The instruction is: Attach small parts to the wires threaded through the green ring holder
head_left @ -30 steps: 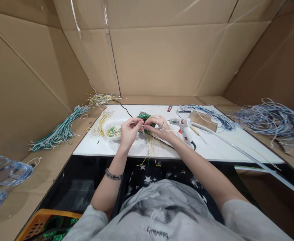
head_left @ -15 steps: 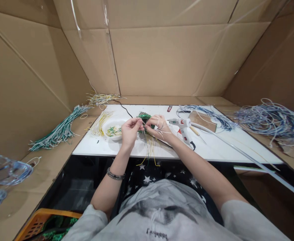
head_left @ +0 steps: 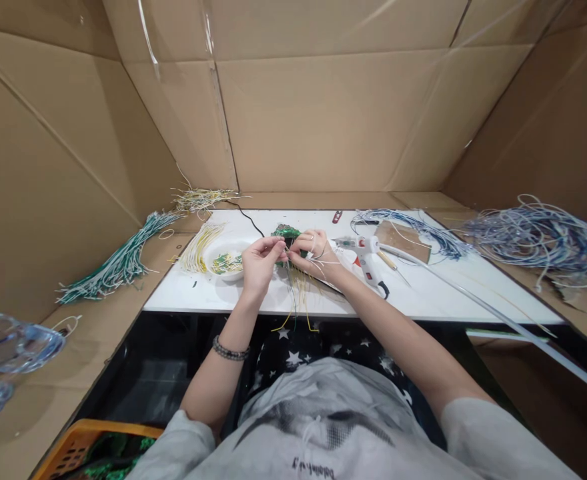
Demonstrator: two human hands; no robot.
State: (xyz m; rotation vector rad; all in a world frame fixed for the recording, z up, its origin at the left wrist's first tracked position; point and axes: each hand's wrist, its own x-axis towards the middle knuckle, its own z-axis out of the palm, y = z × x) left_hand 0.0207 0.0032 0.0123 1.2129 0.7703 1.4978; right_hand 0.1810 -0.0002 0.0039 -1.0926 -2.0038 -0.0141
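White wires (head_left: 310, 255) | nearside of green piece (head_left: 287, 231) | person's left hand (head_left: 259, 263) and right hand (head_left: 321, 248) pinching them by fingertips, about equally near | long axis trailing rightward from green piece, across right hand

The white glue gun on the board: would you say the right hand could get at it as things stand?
Probably yes: the glue gun lies close beside the right hand, and nothing seems to block the way, though those fingers are busy with thin white strands.
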